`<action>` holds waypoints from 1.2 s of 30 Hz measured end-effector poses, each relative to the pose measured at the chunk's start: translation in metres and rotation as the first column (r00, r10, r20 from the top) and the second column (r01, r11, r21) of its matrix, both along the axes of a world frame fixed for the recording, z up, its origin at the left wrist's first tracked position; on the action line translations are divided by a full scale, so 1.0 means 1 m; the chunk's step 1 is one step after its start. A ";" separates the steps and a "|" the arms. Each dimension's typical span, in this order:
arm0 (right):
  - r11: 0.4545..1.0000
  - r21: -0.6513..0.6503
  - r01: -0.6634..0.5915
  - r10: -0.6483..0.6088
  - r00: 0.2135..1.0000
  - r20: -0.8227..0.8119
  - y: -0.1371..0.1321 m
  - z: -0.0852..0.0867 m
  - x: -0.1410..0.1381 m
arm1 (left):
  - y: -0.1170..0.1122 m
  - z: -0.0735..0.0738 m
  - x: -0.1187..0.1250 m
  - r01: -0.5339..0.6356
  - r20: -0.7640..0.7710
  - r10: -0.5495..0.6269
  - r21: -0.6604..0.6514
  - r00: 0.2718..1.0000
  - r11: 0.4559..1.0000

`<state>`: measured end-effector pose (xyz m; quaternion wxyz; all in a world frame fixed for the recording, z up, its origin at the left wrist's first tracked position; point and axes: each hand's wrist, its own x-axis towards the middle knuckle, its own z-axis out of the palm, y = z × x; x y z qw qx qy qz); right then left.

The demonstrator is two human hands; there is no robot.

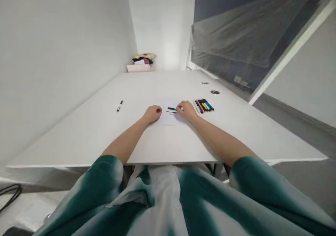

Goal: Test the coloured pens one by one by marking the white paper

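Observation:
A white sheet of paper (pixel 165 121) lies on the white table in front of me. My left hand (pixel 152 114) rests at its left side, fingers curled in, and I see nothing in them. Over the right side of the sheet, my right hand (pixel 187 110) pinches a marker (pixel 172 109) with a black end and a bit of green. The marker lies nearly level and points left toward my other hand. Just below it runs a thin dark line (pixel 172 112); whether it is drawn or a slim object I cannot tell. A small faint mark is on the paper beneath that.
Several coloured markers (pixel 204 105) lie in a row right of my right hand. A white-and-black pen (pixel 119 106) is off to the left. A pink box (pixel 138 68) with cloth-like items stands at the far end. Two round table inserts (pixel 215 92) sit at the right.

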<state>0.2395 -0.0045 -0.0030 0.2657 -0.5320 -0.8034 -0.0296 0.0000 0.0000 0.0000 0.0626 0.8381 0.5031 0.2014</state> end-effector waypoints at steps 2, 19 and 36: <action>1.000 0.000 0.020 -0.020 1.000 -0.013 0.000 0.000 0.003 | 0.002 -0.002 0.000 0.018 -0.030 -0.019 -0.007 0.999 1.000; 0.989 -0.068 0.133 -0.141 0.981 -0.133 0.008 -0.005 0.016 | 0.013 -0.006 -0.022 -0.170 0.052 0.170 0.006 0.984 0.985; 0.938 -0.274 0.213 -0.234 0.971 -0.045 0.013 -0.009 0.020 | 0.009 -0.004 -0.030 -0.345 -0.171 0.334 -0.038 0.927 0.938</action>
